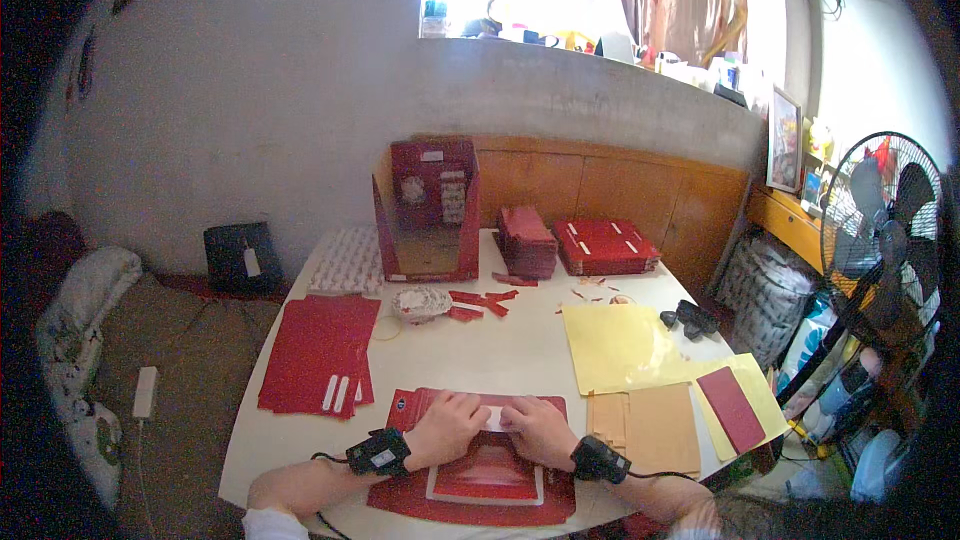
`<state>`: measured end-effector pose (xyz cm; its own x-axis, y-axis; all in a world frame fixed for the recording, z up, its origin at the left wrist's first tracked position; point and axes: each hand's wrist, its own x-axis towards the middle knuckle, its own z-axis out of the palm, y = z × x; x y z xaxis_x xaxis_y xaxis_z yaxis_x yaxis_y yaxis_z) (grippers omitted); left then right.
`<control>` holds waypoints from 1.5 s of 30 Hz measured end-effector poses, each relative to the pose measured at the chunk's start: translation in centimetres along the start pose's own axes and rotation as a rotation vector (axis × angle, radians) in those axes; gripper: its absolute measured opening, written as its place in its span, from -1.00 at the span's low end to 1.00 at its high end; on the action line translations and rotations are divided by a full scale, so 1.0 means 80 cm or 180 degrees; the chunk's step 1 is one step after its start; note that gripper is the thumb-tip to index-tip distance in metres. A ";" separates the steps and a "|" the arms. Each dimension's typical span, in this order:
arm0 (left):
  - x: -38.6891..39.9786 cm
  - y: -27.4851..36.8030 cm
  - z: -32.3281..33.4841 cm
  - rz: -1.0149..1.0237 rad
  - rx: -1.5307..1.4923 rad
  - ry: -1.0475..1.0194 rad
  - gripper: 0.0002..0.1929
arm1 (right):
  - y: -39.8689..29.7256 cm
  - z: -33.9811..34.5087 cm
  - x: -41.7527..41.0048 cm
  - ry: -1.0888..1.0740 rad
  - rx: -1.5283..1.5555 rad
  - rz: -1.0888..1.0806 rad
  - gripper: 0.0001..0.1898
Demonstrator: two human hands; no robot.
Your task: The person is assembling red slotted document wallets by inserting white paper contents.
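My left hand (447, 429) and my right hand (538, 429) are close together at the near edge of the table. Between their fingertips is a small white strip (493, 418), gripped at either end. Beneath it lies a flat red card sheet (390, 501), with a lighter red printed panel (486, 474) edged in white. Other red card (402, 403) shows from under my left hand. My fingers hide the ends of the strip and part of the sheet. Each wrist wears a black strapped device with a cable.
Red card sheets (319, 349) lie left. An open red box (469, 240), a white patterned stack (345, 261) and red card stacks (527, 244) (606, 246) stand behind. A white roll (421, 304) sits among red scraps. Yellow sheets (619, 345) and brown card (660, 431) lie right, near a fan (881, 232).
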<state>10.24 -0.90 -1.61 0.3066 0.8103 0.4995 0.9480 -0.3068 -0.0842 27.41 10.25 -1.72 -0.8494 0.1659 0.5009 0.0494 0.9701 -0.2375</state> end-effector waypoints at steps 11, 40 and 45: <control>0.001 0.002 -0.016 0.1059 0.0539 0.0138 -0.91 | -0.018 -0.003 -0.007 -0.0160 -0.1126 -0.0707 -0.81; -0.033 0.045 -0.025 0.0043 0.0393 -0.0298 -0.60 | -0.066 -0.037 -0.031 -0.0704 -0.2183 -0.0511 -0.80; -0.036 0.051 -0.030 -0.0091 0.0599 -0.0387 -0.56 | -0.066 -0.030 -0.036 -0.0484 -0.2196 -0.0327 -0.74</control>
<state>13.04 -5.66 -1.32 0.2766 0.8750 0.3974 0.9521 -0.1934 -0.2367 30.90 5.07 0.11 -0.9290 0.0900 0.3590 0.2438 0.8786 0.4107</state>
